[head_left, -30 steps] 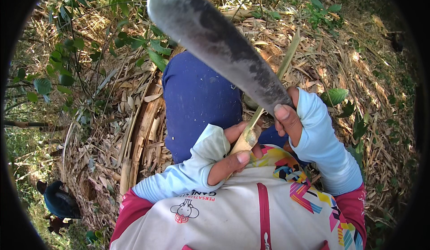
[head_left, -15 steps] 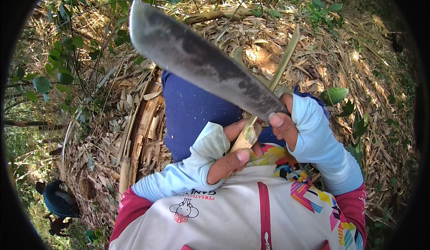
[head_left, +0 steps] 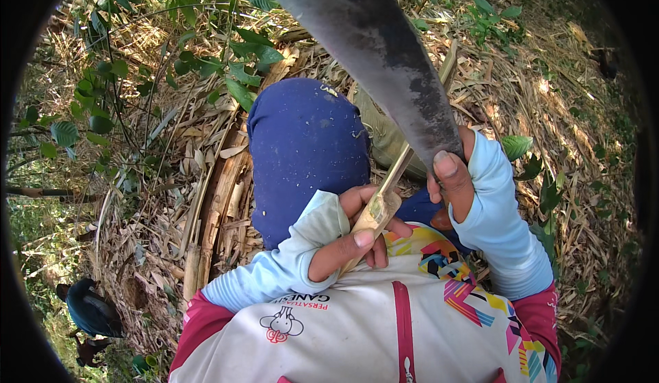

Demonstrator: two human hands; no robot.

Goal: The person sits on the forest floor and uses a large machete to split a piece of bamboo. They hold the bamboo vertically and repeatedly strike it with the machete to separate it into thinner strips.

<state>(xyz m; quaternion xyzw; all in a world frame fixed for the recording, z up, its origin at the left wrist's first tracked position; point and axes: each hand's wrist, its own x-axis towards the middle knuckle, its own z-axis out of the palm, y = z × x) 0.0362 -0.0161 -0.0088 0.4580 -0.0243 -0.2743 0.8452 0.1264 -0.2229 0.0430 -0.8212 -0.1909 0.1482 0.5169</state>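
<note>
My left hand (head_left: 353, 242) is closed around a pale bamboo stick (head_left: 377, 213), with the thumb along its top. The stick's thick part has a scooped, greenish cut face, and a narrow strip runs forward from it behind the blade. My right hand (head_left: 453, 185) grips a machete (head_left: 391, 50) where the blade meets the handle; the handle is hidden. The broad, dark-stained blade points up and forward, and its tip runs out of view at the top. It passes above the narrow strip; I cannot tell whether the two touch.
My bent knee in blue trousers (head_left: 305, 153) is at centre left. Dry leaves and bamboo litter (head_left: 549, 129) cover the ground. A split bamboo length (head_left: 216, 204) lies left of the knee, near leafy green plants (head_left: 96, 101). Another person (head_left: 93, 307) is at far lower left.
The machete has swung to the right and points more steeply forward. My right hand has turned with it. My left hand still holds the bamboo, slightly lower, and my knee shows more.
</note>
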